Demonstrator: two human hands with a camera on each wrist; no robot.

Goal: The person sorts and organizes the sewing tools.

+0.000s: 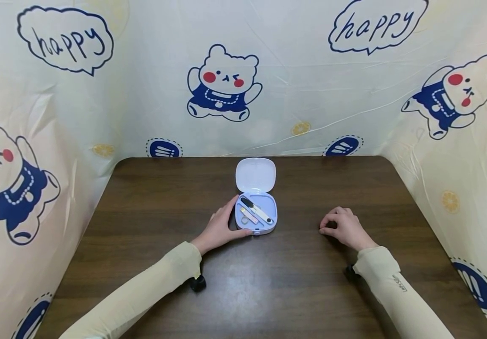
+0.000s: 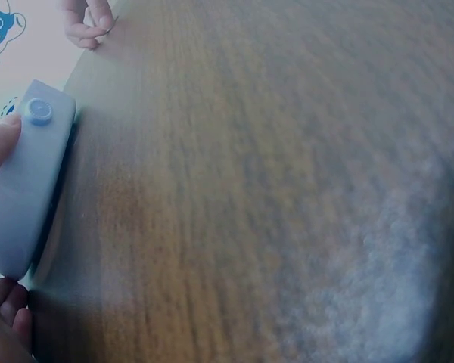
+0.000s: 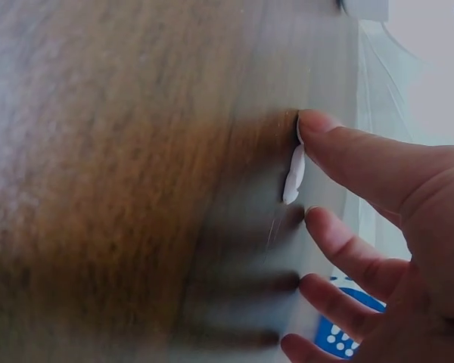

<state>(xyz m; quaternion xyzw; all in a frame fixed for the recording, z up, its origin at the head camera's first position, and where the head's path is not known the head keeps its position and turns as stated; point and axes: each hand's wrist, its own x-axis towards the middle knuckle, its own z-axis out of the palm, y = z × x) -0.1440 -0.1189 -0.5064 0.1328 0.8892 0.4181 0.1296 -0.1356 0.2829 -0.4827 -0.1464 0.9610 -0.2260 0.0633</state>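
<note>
A lilac case (image 1: 274,225) stands on the table with its lid (image 1: 255,175) raised. My left hand (image 1: 220,226) grips its left side, thumb at the front near the round latch button (image 2: 38,111), fingers round the back corner. Inside lie a long white tool with a black end (image 1: 257,210), a small pinkish nail clipper (image 1: 248,215) and a small ring-shaped piece (image 1: 245,220). Right of the case, my right hand (image 1: 345,228) is low over the table, thumb and fingertips pinching a small slim white piece (image 3: 293,175) of unclear kind.
The dark wooden table (image 1: 163,188) has its back edge just beyond the case lid. A printed cloth (image 1: 286,84) with bears hangs behind and at both sides. Black wrist cameras (image 1: 198,283) sit under the sleeves.
</note>
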